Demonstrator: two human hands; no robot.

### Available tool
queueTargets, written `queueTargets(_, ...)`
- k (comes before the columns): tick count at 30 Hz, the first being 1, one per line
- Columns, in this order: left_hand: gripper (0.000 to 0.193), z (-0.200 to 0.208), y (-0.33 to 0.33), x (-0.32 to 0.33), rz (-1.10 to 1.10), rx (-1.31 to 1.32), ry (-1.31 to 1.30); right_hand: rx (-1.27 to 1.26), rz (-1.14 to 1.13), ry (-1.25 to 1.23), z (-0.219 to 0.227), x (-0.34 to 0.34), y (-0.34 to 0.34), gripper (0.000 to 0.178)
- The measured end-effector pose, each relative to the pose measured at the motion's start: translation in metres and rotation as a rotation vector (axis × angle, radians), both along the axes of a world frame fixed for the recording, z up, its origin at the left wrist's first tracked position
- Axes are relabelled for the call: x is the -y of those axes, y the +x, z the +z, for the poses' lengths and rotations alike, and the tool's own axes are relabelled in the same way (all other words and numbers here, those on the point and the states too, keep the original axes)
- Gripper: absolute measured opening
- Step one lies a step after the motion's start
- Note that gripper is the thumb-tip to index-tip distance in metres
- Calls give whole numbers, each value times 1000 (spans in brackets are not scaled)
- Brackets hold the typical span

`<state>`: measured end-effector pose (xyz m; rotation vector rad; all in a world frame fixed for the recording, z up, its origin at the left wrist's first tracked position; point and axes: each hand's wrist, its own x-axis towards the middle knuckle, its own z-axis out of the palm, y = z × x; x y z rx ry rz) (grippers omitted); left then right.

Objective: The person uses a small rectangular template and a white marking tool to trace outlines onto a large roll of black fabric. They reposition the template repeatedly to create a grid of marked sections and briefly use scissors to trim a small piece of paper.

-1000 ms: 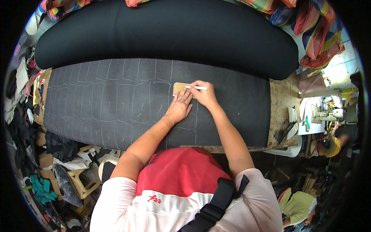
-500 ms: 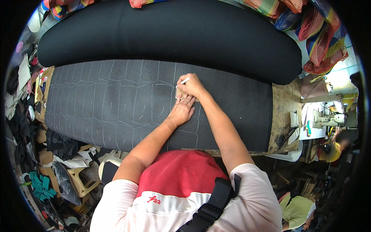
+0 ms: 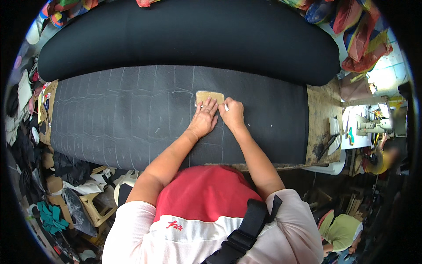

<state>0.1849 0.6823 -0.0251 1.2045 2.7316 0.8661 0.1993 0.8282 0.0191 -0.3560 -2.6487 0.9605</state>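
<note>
Head view: your left hand [image 3: 204, 121] lies flat, fingers spread, pressing down the near side of the tan template [image 3: 212, 95]. Your right hand [image 3: 232, 113] is closed around a white pen [image 3: 226, 107] at the template's right end. Your hands are close together; whether they touch, you cannot tell from here. The template sits just beyond your left fingertips on the dark fabric [image 3: 274, 110].

To trace cleanly, keep that left palm's weight steady and spread over the middle, so the template cannot pivot when the pen pushes on its edge. Hold the tip tight against the rim, draw toward yourself with light, even pressure, and slow down at the rounded corners. Tuck your left fingers in from the edge where the line must pass. Soft-looking fabric like this may drag under the tip, so a gentle stroke should suit it better.

Left of your hands, pale lines [image 3: 194, 78] cross the fabric; check the template's left end against the nearest one. Beyond both hands lies a thick black roll [image 3: 189, 39]. Well to their right, the bare wooden tabletop [image 3: 323, 112] shows, with a sewing machine [image 3: 376, 126] farther off.
</note>
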Motion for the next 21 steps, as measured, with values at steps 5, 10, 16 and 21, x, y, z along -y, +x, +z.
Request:
queueTargets(5, 42, 4, -7, 0, -12, -96, 2, 115, -18, -257, 6, -29, 33, 13)
queueTargets(10, 30, 22, -44, 5, 10, -132, 94, 61, -129, -554, -8, -49, 69, 12)
queueTargets(16, 33, 17, -35, 12, 43, -159, -122, -78, -173, -591, -14, -33, 107, 16)
queueTargets(21, 46, 11, -22, 18, 67, -110, -62, -112, -53, -313, 1, -27, 119, 19)
